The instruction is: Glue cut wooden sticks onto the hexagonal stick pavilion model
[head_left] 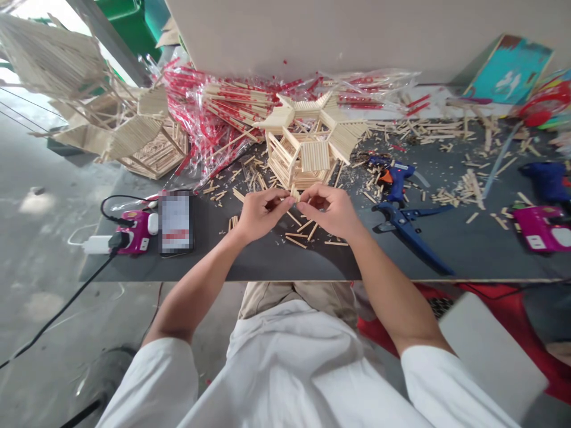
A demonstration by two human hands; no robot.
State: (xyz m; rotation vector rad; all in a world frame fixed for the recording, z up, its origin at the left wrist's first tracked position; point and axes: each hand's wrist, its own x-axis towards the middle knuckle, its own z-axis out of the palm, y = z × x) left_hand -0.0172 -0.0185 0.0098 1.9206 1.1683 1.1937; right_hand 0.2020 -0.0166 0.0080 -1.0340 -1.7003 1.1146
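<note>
My left hand (265, 213) and my right hand (329, 209) meet at the middle of the dark table. Between their fingertips they pinch a small bundle of short wooden sticks (295, 193). Just beyond the hands stands a small pavilion-like model of wooden sticks (314, 156), with slatted panels spreading from its top. Loose cut sticks (297, 239) lie below and around the hands. To the right are a blue glue gun (397, 181) and a blue cutter (413, 235), neither touched by a hand.
Plastic-wrapped sticks (232, 98) lie along the back. A larger stick model (116, 128) stands at the left, behind a purple power adapter (136, 232) and a phone (175, 223). Another purple adapter (542, 227) and scattered offcuts (466, 187) are at the right. The table's front edge (312, 280) is near my body.
</note>
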